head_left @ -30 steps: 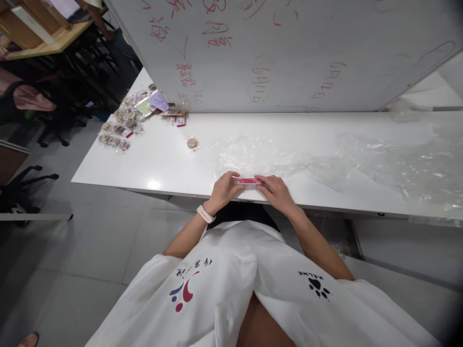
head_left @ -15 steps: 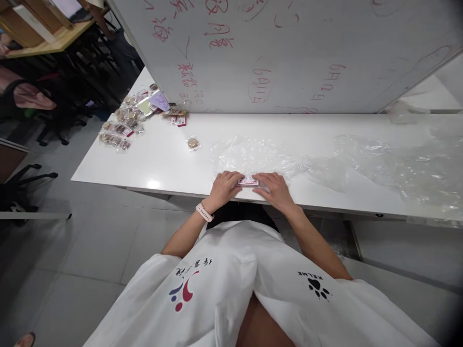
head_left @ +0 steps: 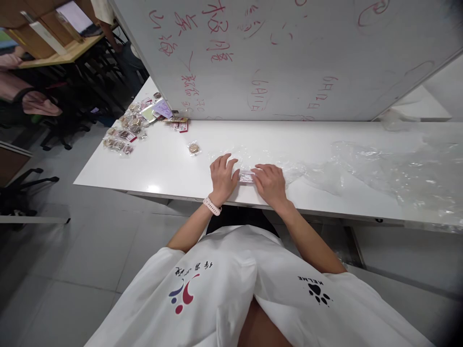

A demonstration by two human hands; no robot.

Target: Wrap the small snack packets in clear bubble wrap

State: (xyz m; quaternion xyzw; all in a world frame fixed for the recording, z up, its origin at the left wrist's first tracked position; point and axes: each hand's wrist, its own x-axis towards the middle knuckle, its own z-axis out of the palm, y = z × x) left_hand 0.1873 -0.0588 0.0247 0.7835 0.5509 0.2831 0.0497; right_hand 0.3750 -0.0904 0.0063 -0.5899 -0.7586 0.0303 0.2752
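Note:
A small flat packet point(head_left: 246, 178), pinkish-white under clear plastic, lies near the front edge of the table between my hands. At its left end is my left hand point(head_left: 222, 179), fingers spread and lifted over the plastic, the thumb at the packet. My right hand point(head_left: 270, 184) has its fingers bent over the right end and its thumb against it. Clear plastic wrap point(head_left: 249, 153) spreads out beyond the packet, partly under my fingers. A small round item in a clear wrapper point(head_left: 194, 148) sits to the left, apart from both hands.
Several small wrapped items point(head_left: 126, 135) are heaped at the table's left end, with a purple card point(head_left: 162, 109) among them. A whiteboard point(head_left: 289, 58) with red writing stands along the back. More crumpled plastic point(head_left: 415, 178) covers the right side. Another person point(head_left: 128, 58) is at the upper left.
My left hand's fingers have lifted and spread forward. The packet's red-and-white label now looks paler under plastic. My right hand has shifted slightly, and the view has tilted up a little.

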